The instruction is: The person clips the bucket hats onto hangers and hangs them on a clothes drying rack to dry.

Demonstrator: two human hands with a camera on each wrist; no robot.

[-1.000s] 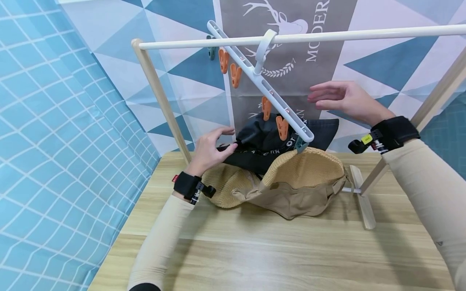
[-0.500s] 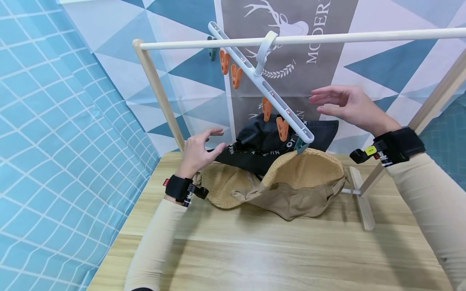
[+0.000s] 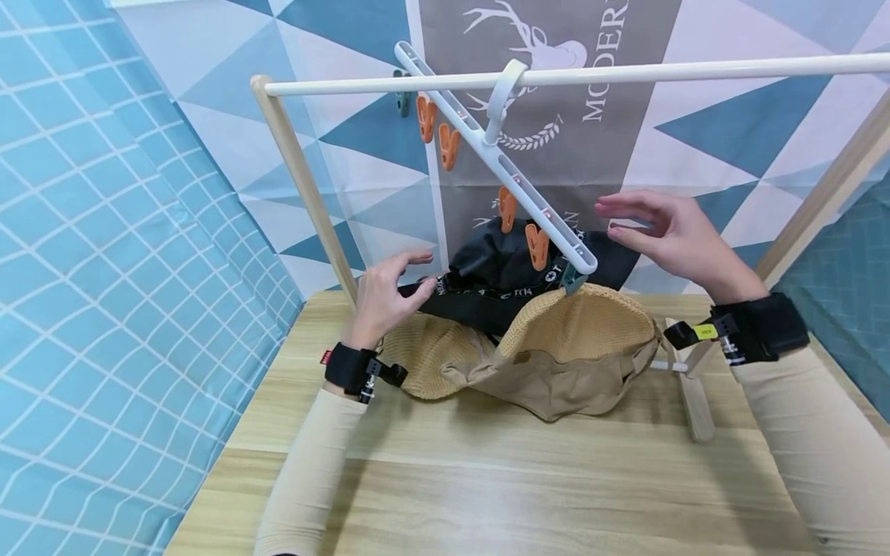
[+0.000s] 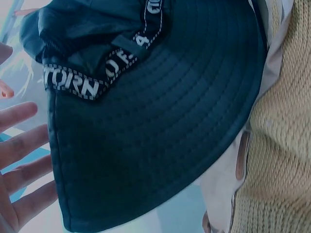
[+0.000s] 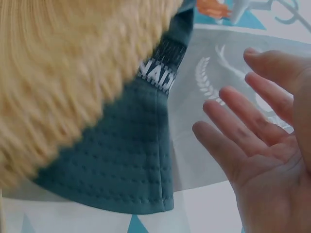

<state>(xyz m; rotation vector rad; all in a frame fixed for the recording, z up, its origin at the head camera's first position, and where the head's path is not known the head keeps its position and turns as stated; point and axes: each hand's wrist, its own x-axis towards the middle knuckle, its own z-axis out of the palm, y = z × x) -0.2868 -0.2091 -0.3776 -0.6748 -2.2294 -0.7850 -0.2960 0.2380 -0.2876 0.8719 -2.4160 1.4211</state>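
Observation:
A black bucket hat (image 3: 497,255) with a white-lettered band hangs under the pale hanger bar (image 3: 511,174). In front of it, a woven straw hat (image 3: 587,324) with tan cloth hangs partly over the table, its rim at a green clip (image 3: 572,279). My left hand (image 3: 382,297) is beside the black hat's left edge, fingers spread and holding nothing; in the left wrist view its fingertips (image 4: 36,131) lie close to the brim, contact unclear. Right of the hats, my right hand (image 3: 670,235) hovers with relaxed fingers, apart from the black brim (image 5: 131,150) in the right wrist view.
The hanger's hook (image 3: 506,89) sits over a white rail (image 3: 660,73) on wooden posts (image 3: 306,185). Orange clips (image 3: 537,247) hang from the bar. A patterned backdrop (image 3: 375,46) rises behind the wood-grain table (image 3: 445,479), and a blue tiled sheet (image 3: 118,255) stands left.
My left hand draws back leftward from the black hat, then shifts slightly right again. My right hand has come down a little. Both hats stay where they were.

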